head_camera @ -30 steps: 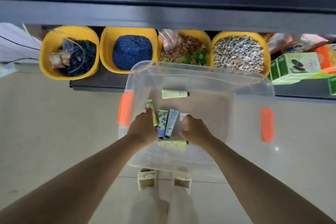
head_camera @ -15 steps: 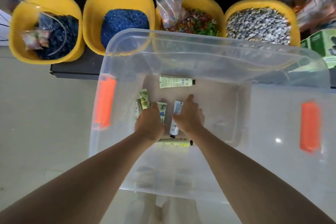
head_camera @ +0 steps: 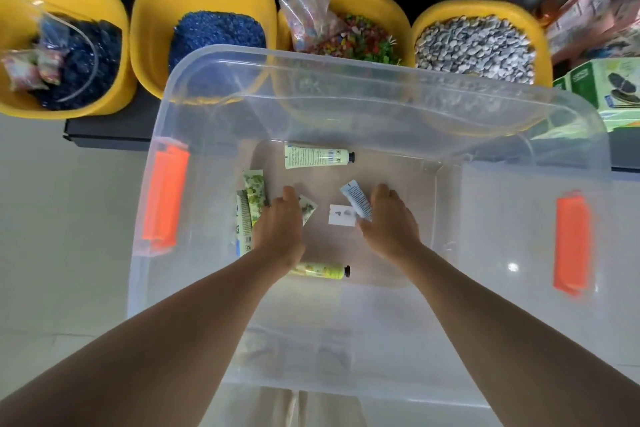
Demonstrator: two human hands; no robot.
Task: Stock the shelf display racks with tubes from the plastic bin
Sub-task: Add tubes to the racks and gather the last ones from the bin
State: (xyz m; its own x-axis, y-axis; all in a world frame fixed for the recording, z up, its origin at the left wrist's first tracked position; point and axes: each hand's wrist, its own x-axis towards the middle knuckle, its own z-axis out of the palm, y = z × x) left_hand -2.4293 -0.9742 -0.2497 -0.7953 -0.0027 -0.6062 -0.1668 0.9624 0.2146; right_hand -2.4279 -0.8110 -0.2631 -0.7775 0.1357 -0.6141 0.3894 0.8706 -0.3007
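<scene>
Both my hands are down in the clear plastic bin (head_camera: 346, 87). My right hand (head_camera: 391, 222) pinches a blue-white tube (head_camera: 355, 199); my left hand (head_camera: 278, 230) curls over a leaf-patterned tube (head_camera: 307, 208). Four tubes lie loose; I judge stocking barely begun.

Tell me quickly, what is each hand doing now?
Left hand: over a leaf-print tube; grip cannot be told.
Right hand: fingers hold a white-and-blue tube.
</scene>
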